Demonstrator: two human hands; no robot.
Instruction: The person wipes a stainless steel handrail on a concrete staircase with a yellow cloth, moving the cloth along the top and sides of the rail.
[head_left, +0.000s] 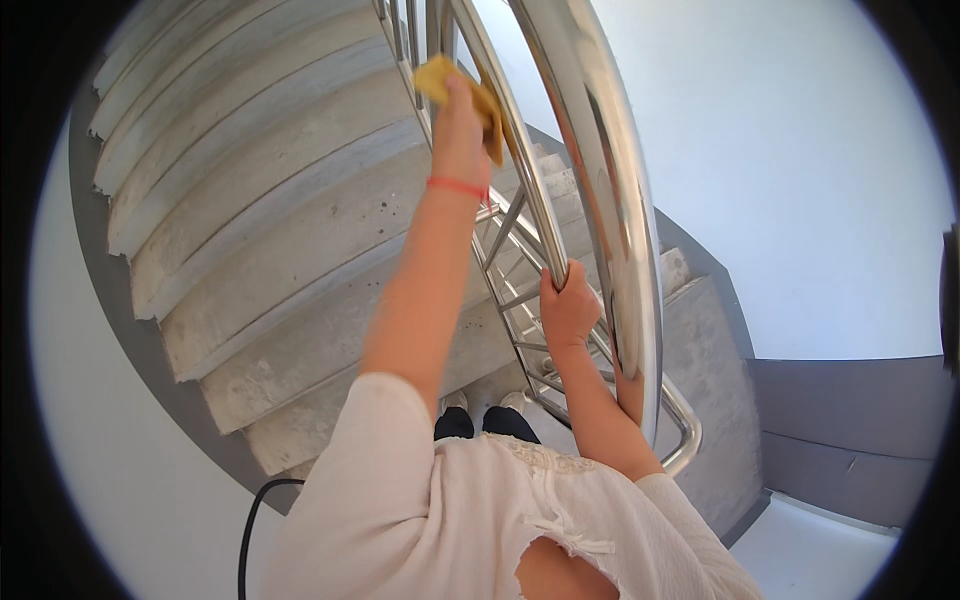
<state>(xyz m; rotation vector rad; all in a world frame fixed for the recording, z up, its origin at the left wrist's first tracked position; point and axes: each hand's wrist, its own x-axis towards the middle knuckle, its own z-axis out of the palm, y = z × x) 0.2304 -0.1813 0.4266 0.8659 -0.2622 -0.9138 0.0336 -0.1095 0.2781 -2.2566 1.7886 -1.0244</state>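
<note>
My left hand (460, 146), with a red string bracelet at its wrist, reaches far forward and holds a yellow cloth (436, 79). The cloth lies against the stair railing near an inner stainless steel rail (534, 176), partly hidden by my fingers. Nearer to me, my right hand (572, 309) is wrapped around the lower end of that same rail. The thick, shiny top handrail (616, 195) curves past on the right of both hands, with my right forearm passing beside it.
Concrete steps (285, 232) rise on the left, bordered by a dark grey skirting band (97, 217). Through the railing, another flight (556, 180) shows. A landing (712, 375) and a white wall (750, 150) lie to the right. A black cable (247, 525) hangs at my left side.
</note>
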